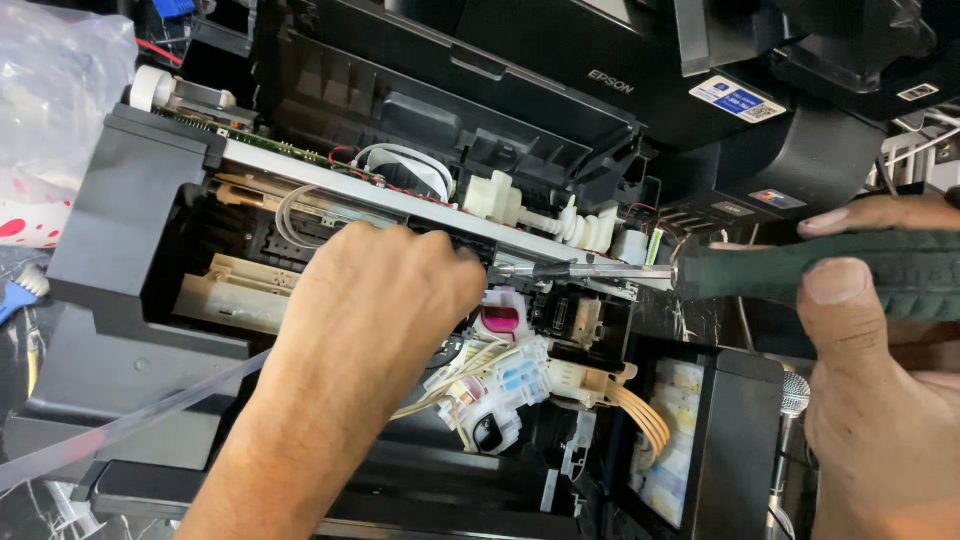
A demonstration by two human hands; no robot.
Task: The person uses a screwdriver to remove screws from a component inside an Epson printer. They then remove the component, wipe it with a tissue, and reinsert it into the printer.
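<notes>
Head view: right hand (870, 380) grips a green-handled screwdriver (800, 270), left hand (385, 300) curled (fingertips hidden) inside the opened printer (130, 200).

1 printer (130, 200), 1 screwdriver (800, 272), 2 hands (380, 300)

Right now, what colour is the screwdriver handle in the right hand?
Dark green, seen clearly in the head view: screwdriver handle, right hand.

left hand (385, 300): forearm enters from the lower edge and runs up and to the right. back of hand faces the camera; fingers are curled downward, tips hidden from view. right hand (880, 400): enters from the right edge. thumb lies flat on top, nail up; fingers (870, 215) wrap around from the far side in a closed grip.
</notes>
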